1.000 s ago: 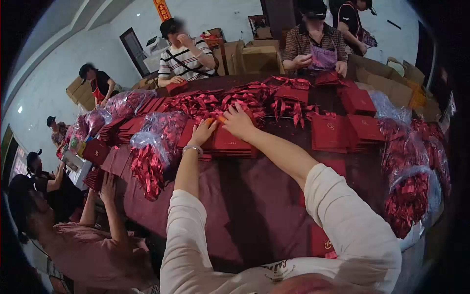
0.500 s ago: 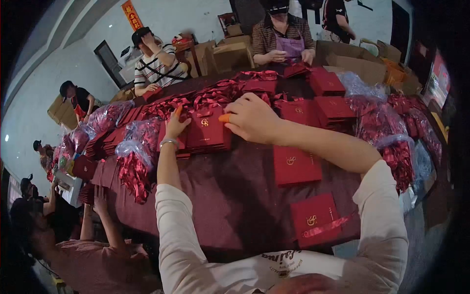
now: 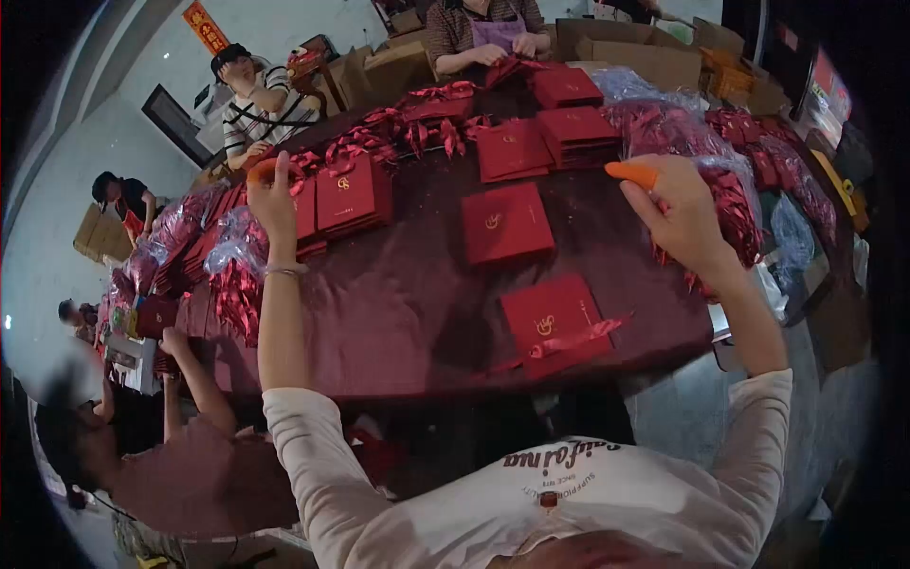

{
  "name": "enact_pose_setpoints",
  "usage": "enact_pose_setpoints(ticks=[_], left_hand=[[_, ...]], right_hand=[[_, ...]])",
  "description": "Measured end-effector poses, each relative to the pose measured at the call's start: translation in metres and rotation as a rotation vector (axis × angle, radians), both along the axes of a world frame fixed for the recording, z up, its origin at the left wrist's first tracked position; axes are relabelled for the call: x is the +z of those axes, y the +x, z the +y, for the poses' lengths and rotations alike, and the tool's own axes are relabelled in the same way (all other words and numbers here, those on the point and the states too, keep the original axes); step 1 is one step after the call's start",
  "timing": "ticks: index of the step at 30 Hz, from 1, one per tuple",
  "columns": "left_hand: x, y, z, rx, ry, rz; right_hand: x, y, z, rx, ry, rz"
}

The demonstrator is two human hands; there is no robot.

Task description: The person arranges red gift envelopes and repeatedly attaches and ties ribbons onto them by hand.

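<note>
My left hand point(image 3: 273, 204) is raised at the left, thumb up and apart from a finger in an orange cover. It is beside a stack of dark red gift bags point(image 3: 353, 194) with gold lettering, and I see nothing held in it. My right hand point(image 3: 681, 211) hovers at the right near a clear plastic bag of red ribbons point(image 3: 732, 204). Its orange-covered finger points left, the thumb apart below, with nothing held. Between my hands lies a red gift bag point(image 3: 507, 223). Nearer me is another red gift bag point(image 3: 548, 322) with a ribbon point(image 3: 578, 339) across it.
Red ribbons point(image 3: 370, 133) lie in a heap along the far side of the dark red tablecloth point(image 3: 408, 313). More bag stacks point(image 3: 578, 128) stand at the back right. Plastic-wrapped ribbons point(image 3: 237, 275) are at the left. Several people sit or stand around the table, with cardboard boxes point(image 3: 630, 52) behind.
Both hands have come off the stack of gift bags. My right hand has moved far right, my left hand a little left and up. The view has shifted, showing more of the floor nearby.
</note>
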State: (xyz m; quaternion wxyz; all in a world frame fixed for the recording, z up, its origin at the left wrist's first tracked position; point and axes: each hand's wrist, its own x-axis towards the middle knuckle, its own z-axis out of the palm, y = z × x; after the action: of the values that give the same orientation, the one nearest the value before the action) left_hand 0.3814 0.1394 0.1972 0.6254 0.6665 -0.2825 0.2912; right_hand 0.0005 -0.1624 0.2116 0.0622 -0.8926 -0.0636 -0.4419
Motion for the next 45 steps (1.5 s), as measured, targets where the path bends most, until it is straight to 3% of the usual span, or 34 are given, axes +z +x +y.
enact_pose_setpoints(ticks=[4, 8, 13, 14, 16, 18, 20, 21, 23, 24, 27, 28, 33, 35, 36, 37, 38, 41, 42, 44, 45], left_hand=[[-0.02, -0.111, 0.004, -0.256, -0.165, 0.108], [-0.069, -0.223, 0.003, -0.248, -0.086, 0.298], [-0.149, -0.299, -0.001, -0.193, 0.019, 0.52], [-0.161, -0.313, -0.005, -0.165, 0.085, 0.436], [-0.168, -0.345, -0.016, -0.147, 0.078, 0.514], [-0.178, -0.356, -0.021, -0.122, 0.11, 0.52], [-0.179, -0.363, -0.023, 0.057, 0.314, 0.266], [-0.178, -0.36, -0.028, 0.076, 0.376, 0.123], [-0.173, -0.36, -0.031, 0.096, 0.459, 0.167], [-0.168, -0.359, -0.037, 0.11, 0.535, 0.201], [-0.173, -0.336, -0.062, 0.152, 0.67, 0.055], [-0.166, -0.334, -0.069, 0.074, 0.704, 0.194], [-0.175, -0.312, -0.097, -0.013, 0.881, 0.328], [-0.18, -0.313, -0.1, -0.04, 0.824, 0.346], [-0.178, -0.315, -0.101, -0.053, 0.805, 0.427], [-0.181, -0.319, -0.103, 0.024, 0.737, 0.333], [-0.182, -0.32, -0.104, 0.029, 0.728, 0.369], [-0.184, -0.327, -0.104, 0.066, 0.715, 0.302], [-0.184, -0.329, -0.104, 0.058, 0.693, 0.336], [-0.175, -0.333, -0.108, 0.063, 0.658, 0.396], [-0.171, -0.332, -0.107, 0.067, 0.659, 0.379]], right_hand=[[-0.042, -0.047, -0.011, -0.019, 0.114, 0.064], [-0.08, -0.077, -0.006, -0.029, 0.386, 0.26], [-0.123, -0.089, 0.001, 0.086, 0.622, 0.231], [-0.131, -0.091, 0.004, 0.064, 0.686, 0.268], [-0.146, -0.092, 0.01, 0.057, 0.729, 0.25], [-0.155, -0.089, 0.017, -0.002, 0.577, 0.214], [-0.159, -0.087, 0.024, -0.001, 0.568, 0.224], [-0.16, -0.087, 0.027, -0.189, 0.561, 0.223], [-0.165, -0.087, 0.026, -0.52, 0.524, 0.266], [-0.168, -0.086, 0.024, -0.523, 0.511, 0.267], [-0.186, -0.076, 0.027, -0.846, 0.61, 0.602], [-0.182, -0.074, 0.033, -0.828, 0.582, 0.606], [-0.197, -0.071, 0.036, -0.73, 0.495, 0.428], [-0.198, -0.074, 0.034, -0.606, 0.634, 0.337], [-0.204, -0.073, 0.033, -0.513, 0.694, 0.149], [-0.209, -0.072, 0.033, -0.412, 0.749, -0.033], [-0.214, -0.073, 0.032, -0.338, 1.024, -0.049], [-0.2, -0.065, 0.036, 0.448, 2.071, -0.509], [-0.205, -0.059, 0.03, 0.465, 2.059, -0.518], [-0.22, -0.044, 0.02, 0.741, 2.169, -0.632], [-0.21, -0.039, 0.026, 0.641, 2.203, -0.527]])
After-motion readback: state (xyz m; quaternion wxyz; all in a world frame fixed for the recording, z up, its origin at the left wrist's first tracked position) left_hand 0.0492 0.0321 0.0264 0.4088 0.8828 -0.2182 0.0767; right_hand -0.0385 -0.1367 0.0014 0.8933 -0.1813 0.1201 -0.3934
